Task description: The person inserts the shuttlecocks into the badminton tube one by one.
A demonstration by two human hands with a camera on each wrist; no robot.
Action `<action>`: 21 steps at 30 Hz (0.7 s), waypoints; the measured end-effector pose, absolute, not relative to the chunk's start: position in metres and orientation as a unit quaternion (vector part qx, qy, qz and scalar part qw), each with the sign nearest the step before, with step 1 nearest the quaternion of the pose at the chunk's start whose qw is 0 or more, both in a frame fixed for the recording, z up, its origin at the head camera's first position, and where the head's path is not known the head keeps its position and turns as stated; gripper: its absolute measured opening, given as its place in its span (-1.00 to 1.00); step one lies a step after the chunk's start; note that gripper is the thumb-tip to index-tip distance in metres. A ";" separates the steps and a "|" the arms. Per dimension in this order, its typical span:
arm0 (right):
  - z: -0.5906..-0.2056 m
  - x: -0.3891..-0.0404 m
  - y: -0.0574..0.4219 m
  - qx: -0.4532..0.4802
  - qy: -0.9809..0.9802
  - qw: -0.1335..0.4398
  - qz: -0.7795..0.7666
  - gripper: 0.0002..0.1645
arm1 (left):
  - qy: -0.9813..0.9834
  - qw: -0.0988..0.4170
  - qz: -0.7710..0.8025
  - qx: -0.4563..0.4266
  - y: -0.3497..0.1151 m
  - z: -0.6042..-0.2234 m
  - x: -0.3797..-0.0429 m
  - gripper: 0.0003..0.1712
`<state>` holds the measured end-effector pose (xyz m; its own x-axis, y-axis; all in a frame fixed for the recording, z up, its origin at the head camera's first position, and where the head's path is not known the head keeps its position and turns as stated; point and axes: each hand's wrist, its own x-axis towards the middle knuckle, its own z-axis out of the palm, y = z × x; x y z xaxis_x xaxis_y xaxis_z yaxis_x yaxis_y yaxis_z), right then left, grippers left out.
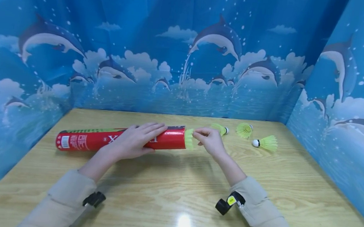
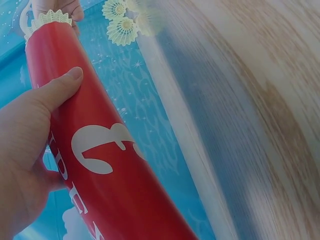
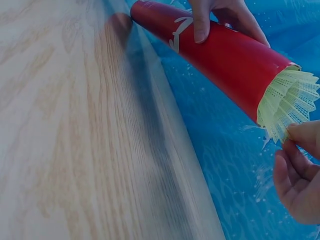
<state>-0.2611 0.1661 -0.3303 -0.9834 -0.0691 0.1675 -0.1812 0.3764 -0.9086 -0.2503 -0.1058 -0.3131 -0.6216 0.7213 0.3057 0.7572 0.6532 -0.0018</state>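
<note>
In the centre of the head view, a red shuttlecock tube lies lengthwise across the frame over a wood-grain desk, its closed end at left and its mouth toward the middle; whether it touches the desk is hard to tell. The left hand grasps the tube from above near the mouth, and the left wrist view shows the thumb lying across the red surface. A yellow-green shuttlecock sits in the mouth with its skirt sticking out. Just right of centre, the right hand pinches the edge of that skirt between thumb and fingertips, seen clearly at the right edge of the right wrist view.

Right of centre and farther up the frame lie three loose shuttlecocks: one partly behind the right hand, one beyond it, and one on its side with its white cork pointing left. A blue dolphin-print curtain fills the upper frame.
</note>
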 end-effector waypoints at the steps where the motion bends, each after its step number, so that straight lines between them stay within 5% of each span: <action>1: -0.330 -0.261 0.166 0.075 -0.830 0.050 0.551 -0.71 | -0.898 0.140 -0.063 -0.412 -0.106 -0.313 -0.250 0.09; 21: -0.334 -0.264 0.162 0.058 -0.796 0.050 0.601 -0.84 | -0.899 0.137 -0.064 -0.412 -0.104 -0.312 -0.251 0.09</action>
